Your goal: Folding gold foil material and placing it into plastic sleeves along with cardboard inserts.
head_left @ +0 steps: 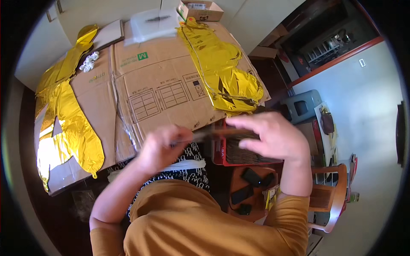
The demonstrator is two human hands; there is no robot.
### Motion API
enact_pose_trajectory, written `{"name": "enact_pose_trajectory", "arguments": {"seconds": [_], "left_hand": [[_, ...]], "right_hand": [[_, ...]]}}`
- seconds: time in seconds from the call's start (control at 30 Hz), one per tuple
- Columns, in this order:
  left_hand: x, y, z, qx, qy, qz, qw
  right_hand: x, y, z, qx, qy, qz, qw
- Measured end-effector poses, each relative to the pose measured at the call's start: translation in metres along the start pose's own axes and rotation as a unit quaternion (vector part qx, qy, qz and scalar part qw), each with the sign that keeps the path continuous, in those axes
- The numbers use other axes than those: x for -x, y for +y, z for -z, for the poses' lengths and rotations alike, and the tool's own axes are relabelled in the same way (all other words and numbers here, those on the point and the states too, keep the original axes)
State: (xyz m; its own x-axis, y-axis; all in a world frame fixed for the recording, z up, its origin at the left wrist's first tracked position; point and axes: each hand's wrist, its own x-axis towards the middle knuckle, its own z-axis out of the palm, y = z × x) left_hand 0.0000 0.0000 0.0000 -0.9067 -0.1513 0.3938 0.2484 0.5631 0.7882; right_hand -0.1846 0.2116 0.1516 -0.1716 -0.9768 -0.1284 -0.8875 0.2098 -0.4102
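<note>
My left hand (pixel 164 145) is raised in front of my body by the near edge of the cardboard-covered table (pixel 153 77). Its fingers are curled closed round a thin strip-like thing (pixel 201 135), too blurred to name. To its right, my right hand (pixel 271 136) is open, with fingers stretched out and thumb apart, close to the strip's far end. Flat gold foil balloons lie on the cardboard: one (pixel 218 64) at the right, another (pixel 70 123) at the left edge. Below my right hand is a red box (pixel 219 149) of brown, stacked-looking material.
A white bundle (pixel 89 62) and a flat board (pixel 107 35) lie at the back left. Clear plastic (pixel 151 26) and an open carton (pixel 200 10) are at the back. Phones (pixel 242 194) rest on a wooden seat; a wooden chair (pixel 337 196) stands right.
</note>
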Motion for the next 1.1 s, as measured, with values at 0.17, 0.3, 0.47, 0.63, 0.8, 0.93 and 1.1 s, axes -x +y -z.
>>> {"name": "enact_pose_trajectory", "arguments": {"seconds": [0.17,0.3,0.47,0.63,0.8,0.93,1.1], "left_hand": [[0.012,0.019,-0.062,0.032,-0.029,0.044,0.998],[0.044,-0.012,-0.044,0.034,-0.069,0.064,0.995],[0.086,-0.032,-0.021,0.0,-0.073,0.128,0.989],[0.121,-0.043,-0.008,-0.026,-0.001,0.17,0.985],[0.136,-0.016,0.046,-0.122,0.112,0.066,0.984],[0.153,0.007,0.11,-0.32,0.236,0.075,0.915],[0.177,-0.027,0.154,-0.386,0.242,0.235,0.859]], "right_hand": [[0.055,0.069,-0.069,0.015,-0.071,-0.17,0.983],[0.123,0.156,-0.123,0.153,-0.072,-0.329,0.929],[0.136,0.246,-0.221,0.211,-0.05,-0.357,0.909],[0.101,0.279,-0.311,0.211,0.103,-0.357,0.904],[0.092,0.296,-0.347,0.011,0.196,-0.486,0.852],[0.107,0.255,-0.338,0.178,-0.113,-0.549,0.809],[0.0,0.141,-0.226,0.106,-0.234,-0.406,0.877]]}}
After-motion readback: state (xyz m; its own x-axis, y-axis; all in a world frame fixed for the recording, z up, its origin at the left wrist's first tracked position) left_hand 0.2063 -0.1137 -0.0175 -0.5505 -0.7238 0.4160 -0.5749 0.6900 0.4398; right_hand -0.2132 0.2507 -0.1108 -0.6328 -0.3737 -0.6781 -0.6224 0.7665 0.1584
